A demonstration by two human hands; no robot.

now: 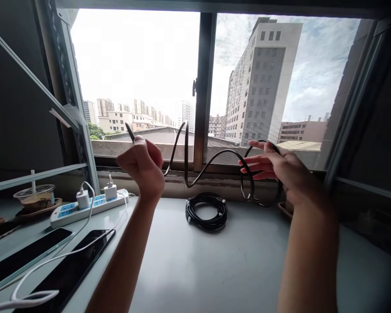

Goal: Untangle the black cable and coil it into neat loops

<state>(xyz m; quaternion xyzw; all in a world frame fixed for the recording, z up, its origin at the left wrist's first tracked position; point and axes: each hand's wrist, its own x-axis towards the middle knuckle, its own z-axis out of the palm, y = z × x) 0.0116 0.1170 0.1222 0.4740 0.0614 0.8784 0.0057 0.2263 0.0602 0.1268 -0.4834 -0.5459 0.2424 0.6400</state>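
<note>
A black cable [209,161] stretches in loose waves between my two hands, raised above the table. My left hand [143,163] is closed in a fist around it, and a short dark end sticks up past the thumb. On the other side my right hand [273,167] pinches the cable between thumb and index finger, its other fingers stretched out. Loops of the cable hang about those fingers. Below, between my forearms, a coiled black cable [207,211] with light-coloured connectors lies on the table.
On the left of the table [195,265] are a white power strip [91,208] with two plugged chargers, two phones [74,269] with white cables, and a drink cup [35,198]. A metal frame [76,100] stands before the window. A brown dish [286,209] sits behind my right wrist.
</note>
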